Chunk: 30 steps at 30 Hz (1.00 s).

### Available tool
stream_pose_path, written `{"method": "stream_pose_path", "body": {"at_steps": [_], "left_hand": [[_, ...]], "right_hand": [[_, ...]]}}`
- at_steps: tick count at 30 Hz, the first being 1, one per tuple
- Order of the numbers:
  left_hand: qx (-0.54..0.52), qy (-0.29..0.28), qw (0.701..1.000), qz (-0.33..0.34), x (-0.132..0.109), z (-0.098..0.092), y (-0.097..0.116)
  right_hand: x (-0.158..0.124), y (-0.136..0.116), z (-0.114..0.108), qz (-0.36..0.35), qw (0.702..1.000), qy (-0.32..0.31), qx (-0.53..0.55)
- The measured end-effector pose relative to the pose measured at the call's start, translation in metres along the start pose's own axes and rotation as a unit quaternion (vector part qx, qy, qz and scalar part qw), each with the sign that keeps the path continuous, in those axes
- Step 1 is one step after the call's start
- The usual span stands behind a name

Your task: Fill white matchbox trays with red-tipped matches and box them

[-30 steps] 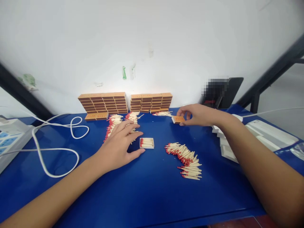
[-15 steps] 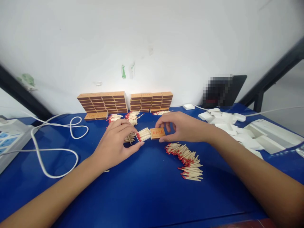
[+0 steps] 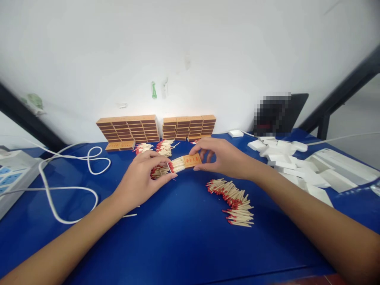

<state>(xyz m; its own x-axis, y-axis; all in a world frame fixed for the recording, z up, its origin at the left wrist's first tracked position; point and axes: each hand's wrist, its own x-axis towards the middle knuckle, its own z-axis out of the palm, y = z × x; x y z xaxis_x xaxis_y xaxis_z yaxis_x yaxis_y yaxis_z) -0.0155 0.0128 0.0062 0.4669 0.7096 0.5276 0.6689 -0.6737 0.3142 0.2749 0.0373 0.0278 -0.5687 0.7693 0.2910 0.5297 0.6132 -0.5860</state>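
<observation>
My left hand (image 3: 150, 174) pinches the outer end of a white matchbox tray (image 3: 177, 164) filled with red-tipped matches. Gripped between thumb and fingers of my right hand (image 3: 215, 156) is an orange matchbox sleeve (image 3: 192, 160) with red lettering. The inner end of the tray meets the sleeve's mouth and seems to sit slightly inside it. Loose matches (image 3: 159, 171) lie beside and partly under my left hand. Below my right hand a curved pile of matches (image 3: 230, 194) rests on the blue table (image 3: 178, 237).
Stacked matchboxes (image 3: 127, 128) line the wall, with a second stack (image 3: 189, 126) beside them. White trays (image 3: 285, 154) are heaped at the right. A white cable (image 3: 50, 198) loops at the left near a power strip (image 3: 14, 174). A dark tablet-like object (image 3: 297, 113) leans on the wall.
The sleeve has moved left onto the tray's end, so less of the tray shows. My right hand has shifted slightly left with it. My left hand has barely moved.
</observation>
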Motion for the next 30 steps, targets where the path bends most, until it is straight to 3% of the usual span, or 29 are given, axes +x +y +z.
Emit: {"method": "stream_pose_path", "body": {"at_steps": [11,22,27,30], "left_hand": [[-0.016,0.015,1.0,-0.001,0.0,0.002,-0.003],[-0.07,0.056,0.995,0.053,-0.002,0.005,0.003],[-0.097,0.058,0.991,0.076,-0.001,0.002,0.008],[-0.083,0.058,0.993,0.063,0.0,0.0,0.009]], "right_hand": [[0.001,-0.002,0.006,-0.042,0.998,0.02,-0.035],[-0.005,-0.024,0.027,-0.076,0.993,0.027,0.089],[-0.006,-0.031,0.024,-0.081,0.99,-0.005,0.117],[-0.005,-0.027,0.02,-0.063,0.994,0.011,0.094]]}}
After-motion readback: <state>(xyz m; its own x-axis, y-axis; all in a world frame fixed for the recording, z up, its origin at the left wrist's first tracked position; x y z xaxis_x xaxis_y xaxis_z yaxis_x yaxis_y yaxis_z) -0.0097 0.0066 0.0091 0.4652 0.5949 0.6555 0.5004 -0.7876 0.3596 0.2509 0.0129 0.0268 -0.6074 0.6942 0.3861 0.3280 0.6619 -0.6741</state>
